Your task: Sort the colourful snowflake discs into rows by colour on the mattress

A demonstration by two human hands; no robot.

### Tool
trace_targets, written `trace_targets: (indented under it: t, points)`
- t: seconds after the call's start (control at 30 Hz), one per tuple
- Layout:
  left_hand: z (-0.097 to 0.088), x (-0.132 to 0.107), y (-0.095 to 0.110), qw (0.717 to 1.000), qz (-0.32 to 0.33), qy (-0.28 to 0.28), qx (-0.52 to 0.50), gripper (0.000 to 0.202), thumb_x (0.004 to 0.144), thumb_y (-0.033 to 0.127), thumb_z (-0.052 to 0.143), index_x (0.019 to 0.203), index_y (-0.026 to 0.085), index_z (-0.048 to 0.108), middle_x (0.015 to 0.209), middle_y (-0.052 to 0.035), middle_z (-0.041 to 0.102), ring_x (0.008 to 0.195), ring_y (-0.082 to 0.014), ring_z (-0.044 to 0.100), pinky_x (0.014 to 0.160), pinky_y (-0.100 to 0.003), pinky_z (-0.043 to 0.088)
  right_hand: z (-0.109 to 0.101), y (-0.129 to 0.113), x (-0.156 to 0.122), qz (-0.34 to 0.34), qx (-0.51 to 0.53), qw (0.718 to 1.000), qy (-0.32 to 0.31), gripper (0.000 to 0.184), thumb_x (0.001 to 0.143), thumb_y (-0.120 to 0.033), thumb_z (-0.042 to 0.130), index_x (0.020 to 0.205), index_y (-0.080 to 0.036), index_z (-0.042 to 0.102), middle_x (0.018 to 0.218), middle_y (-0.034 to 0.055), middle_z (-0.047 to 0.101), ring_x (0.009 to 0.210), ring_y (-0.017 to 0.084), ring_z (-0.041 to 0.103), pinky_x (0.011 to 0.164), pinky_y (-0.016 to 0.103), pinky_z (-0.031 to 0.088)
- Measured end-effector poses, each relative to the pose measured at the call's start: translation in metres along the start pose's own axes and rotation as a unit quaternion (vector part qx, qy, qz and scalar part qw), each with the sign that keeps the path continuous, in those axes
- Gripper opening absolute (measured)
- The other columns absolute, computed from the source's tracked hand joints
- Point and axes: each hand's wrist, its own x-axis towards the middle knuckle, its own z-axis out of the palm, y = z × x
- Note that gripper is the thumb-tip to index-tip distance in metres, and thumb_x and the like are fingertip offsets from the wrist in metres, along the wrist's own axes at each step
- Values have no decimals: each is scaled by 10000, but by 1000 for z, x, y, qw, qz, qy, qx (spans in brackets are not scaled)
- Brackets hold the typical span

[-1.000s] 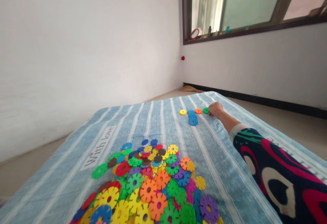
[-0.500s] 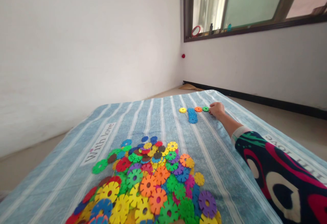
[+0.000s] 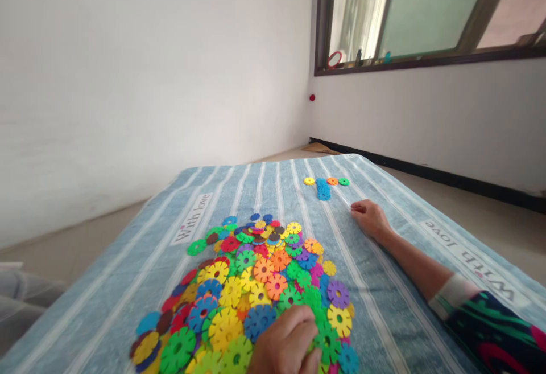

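Note:
My left hand (image 3: 284, 342) reaches in at the bottom with fingers curled over the near part of a pile of flower-shaped plastic discs (image 3: 230, 291). Whatever its fingertips grip is hidden. My right hand (image 3: 369, 219) is over the cloth right of the pile, fingers drawn together, with no disc showing in them. Beyond that hand lies a short row: a yellow disc (image 3: 309, 181), overlapping blue discs (image 3: 323, 190) running toward me, an orange disc (image 3: 332, 181) and a green disc (image 3: 344, 182).
A blue-and-white striped cloth (image 3: 239, 192) with "With love" lettering covers the table. White walls (image 3: 149, 66) stand behind it and to the right. A window ledge (image 3: 426, 60) holds a small red-rimmed mirror (image 3: 335, 59) and bottles. Something pale and translucent (image 3: 25, 294) is at the left edge.
My right hand has drawn back toward me from beside the green disc at the row's end. My left hand has come into view over the pile. The camera view has shifted slightly.

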Motion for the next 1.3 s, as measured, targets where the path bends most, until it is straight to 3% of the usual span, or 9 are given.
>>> trace_targets:
  t: [0.27,0.47,0.67,0.9,1.03,1.17,1.3]
  points:
    - [-5,4,16,1000,-15,21,-9,153,743,67,440,676,179,520,722,-31,585,693,-127,572,636,-197,482,-2,-22,-88,-129,49,989,-61,146,673,-188,575,783,-202,670,988,56,615,919,194,585,862,315,444]
    - [-7,7,13,999,-25,38,-21,164,769,94,438,696,175,561,714,-29,581,675,-118,558,610,-194,460,-1,-45,-138,-134,94,983,-80,155,688,-211,566,782,-247,684,1043,60,604,988,218,570,900,361,432]
    - [-10,10,8,997,-52,54,-16,160,771,107,456,679,166,573,681,-16,573,658,-119,549,628,-211,446,-2,-58,-163,-138,147,974,-108,124,714,-235,565,768,-253,675,972,49,632,905,209,592,839,337,462]
    - [-20,15,2,997,-51,63,17,140,771,133,463,720,175,587,678,-8,556,657,-119,537,626,-207,429,-5,-58,-165,-141,157,970,-122,105,718,-242,556,748,-227,656,925,48,635,856,195,600,805,319,468]
    - [-46,20,-1,996,-58,-18,72,149,766,137,461,648,179,543,673,-6,546,667,-124,529,624,-209,392,-6,-56,-163,-149,162,966,-134,107,722,-236,555,742,-222,659,937,49,630,868,195,599,801,319,470]
    - [-79,19,-3,971,-87,-147,167,128,678,129,493,568,181,454,598,16,496,597,-126,482,551,-224,293,-7,-55,-162,-154,153,966,-138,115,722,-233,559,746,-220,671,945,55,634,876,200,599,812,327,464]
    - [-102,15,-10,948,-116,-210,207,113,601,115,476,545,183,406,566,22,456,560,-126,439,508,-242,220,-8,-55,-162,-162,147,965,-145,128,739,-233,553,757,-211,678,949,58,631,876,198,591,802,321,463]
